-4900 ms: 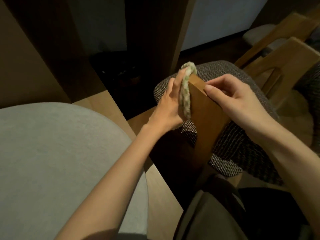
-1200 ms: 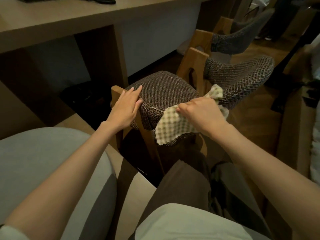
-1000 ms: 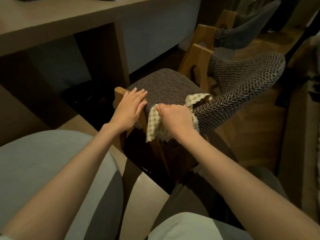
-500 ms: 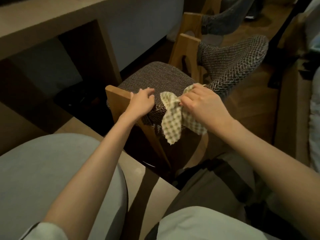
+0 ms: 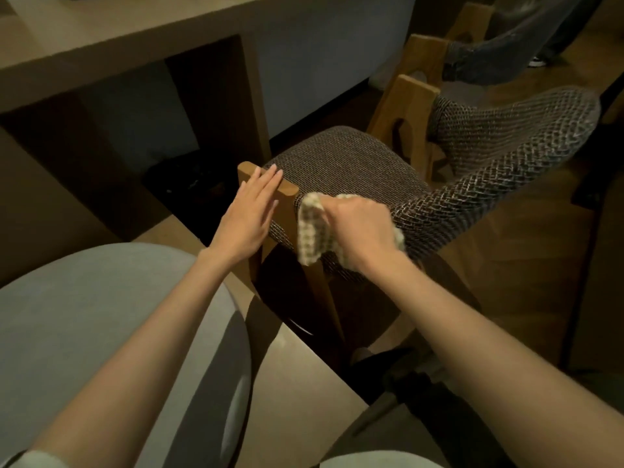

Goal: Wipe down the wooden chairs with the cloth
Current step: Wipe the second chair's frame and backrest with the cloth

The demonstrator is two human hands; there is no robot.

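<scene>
A wooden chair with a dark woven seat cushion stands in front of me, beside a desk. My left hand lies flat with straight fingers against the outer face of the chair's near wooden arm piece. My right hand grips a checked cream cloth bunched against the inner side of that same wooden piece, just below its rounded top. Part of the cloth is hidden under my fingers.
A light wooden desk runs along the left and back. A grey round cushion fills the lower left. A second wooden chair stands behind, and someone's trouser leg shows at the top right. Wooden floor lies to the right.
My left hand has opened from gripping the seat edge and now lies flat on the wooden arm piece. My right hand has carried the cloth left and down onto the wood.
</scene>
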